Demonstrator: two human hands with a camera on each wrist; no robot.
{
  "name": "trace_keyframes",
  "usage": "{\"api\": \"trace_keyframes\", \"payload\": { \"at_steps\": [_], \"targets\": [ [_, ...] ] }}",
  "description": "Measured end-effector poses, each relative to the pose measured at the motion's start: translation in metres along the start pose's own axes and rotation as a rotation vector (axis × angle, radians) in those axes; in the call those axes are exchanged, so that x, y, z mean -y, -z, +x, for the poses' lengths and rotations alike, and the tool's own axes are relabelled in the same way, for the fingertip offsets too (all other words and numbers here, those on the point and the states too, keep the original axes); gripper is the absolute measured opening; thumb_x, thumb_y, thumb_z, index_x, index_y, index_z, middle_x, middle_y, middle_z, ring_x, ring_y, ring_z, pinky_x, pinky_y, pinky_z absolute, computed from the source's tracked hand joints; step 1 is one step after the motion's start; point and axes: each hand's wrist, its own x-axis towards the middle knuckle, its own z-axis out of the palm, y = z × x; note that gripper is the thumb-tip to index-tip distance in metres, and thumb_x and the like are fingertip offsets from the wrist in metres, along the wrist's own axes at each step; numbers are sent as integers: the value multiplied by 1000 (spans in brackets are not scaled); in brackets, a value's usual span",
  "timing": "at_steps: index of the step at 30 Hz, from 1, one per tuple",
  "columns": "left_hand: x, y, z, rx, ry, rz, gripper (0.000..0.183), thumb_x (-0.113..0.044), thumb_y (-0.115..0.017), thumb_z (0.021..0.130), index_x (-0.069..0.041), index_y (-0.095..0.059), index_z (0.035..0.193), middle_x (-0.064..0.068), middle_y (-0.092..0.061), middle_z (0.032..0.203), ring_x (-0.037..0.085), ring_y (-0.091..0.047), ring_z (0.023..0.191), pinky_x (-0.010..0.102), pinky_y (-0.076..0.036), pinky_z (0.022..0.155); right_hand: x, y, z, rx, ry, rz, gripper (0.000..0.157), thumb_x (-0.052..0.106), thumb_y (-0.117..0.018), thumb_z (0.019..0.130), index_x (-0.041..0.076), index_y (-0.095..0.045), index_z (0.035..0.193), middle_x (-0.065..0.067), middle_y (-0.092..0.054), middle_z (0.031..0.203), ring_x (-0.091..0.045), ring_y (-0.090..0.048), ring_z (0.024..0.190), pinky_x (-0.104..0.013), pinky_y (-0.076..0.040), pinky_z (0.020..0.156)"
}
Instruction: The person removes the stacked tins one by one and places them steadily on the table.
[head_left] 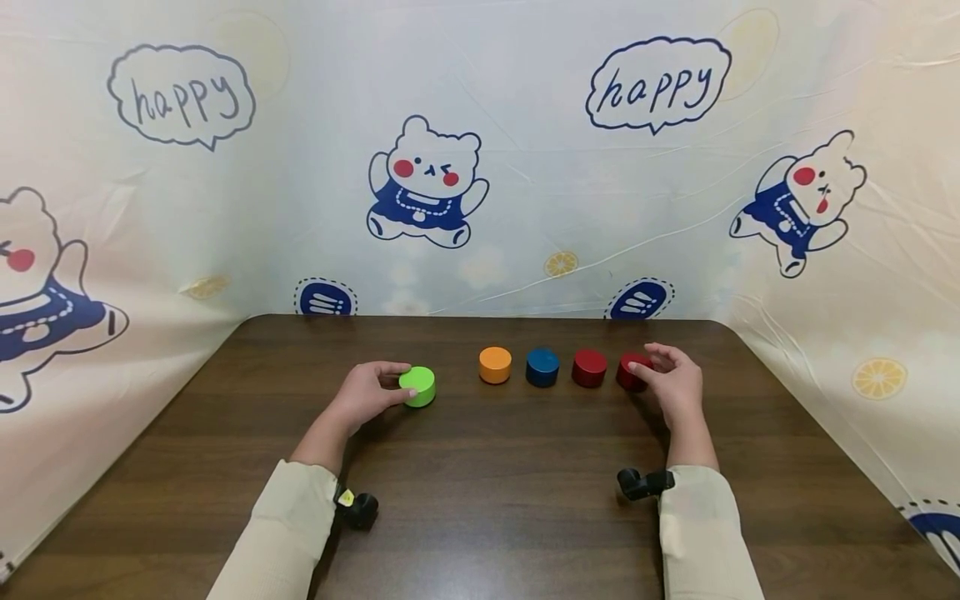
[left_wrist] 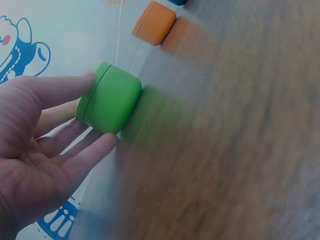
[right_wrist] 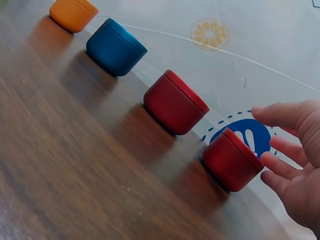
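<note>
A small green lidded round tin (head_left: 417,387) stands on the table, with my left hand (head_left: 369,393) around it. In the left wrist view, thumb and fingers of that hand hold the green tin from both sides. My right hand (head_left: 672,385) is beside the outermost red tin (right_wrist: 233,160), its fingers spread and loosely bent. In the right wrist view a small gap shows between the thumb and this tin; other fingertips come close to its lid. A second red tin (head_left: 589,368), a blue tin (head_left: 542,367) and an orange tin (head_left: 495,365) stand to its left in a row.
The brown wooden table (head_left: 480,500) ends in a back edge just behind the tins. A printed cloth (head_left: 525,208) with bears hangs behind and at both sides. Small black wrist cameras sit at both sleeves.
</note>
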Motion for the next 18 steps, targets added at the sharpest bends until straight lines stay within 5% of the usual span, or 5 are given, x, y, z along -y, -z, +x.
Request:
{"api": "trace_keyframes", "payload": {
  "at_steps": [18],
  "targets": [
    [1,-4,1,-37,0,46,55,-25,-78,85,-3,-60,132,18,-62,126,31,-60,114,44,-51,93,6,-3,-2,19,54,-1,48,10,-75,87,5,-57,131,-13,-49,143,-29,-45,133,-41,-37,109]
  ]
}}
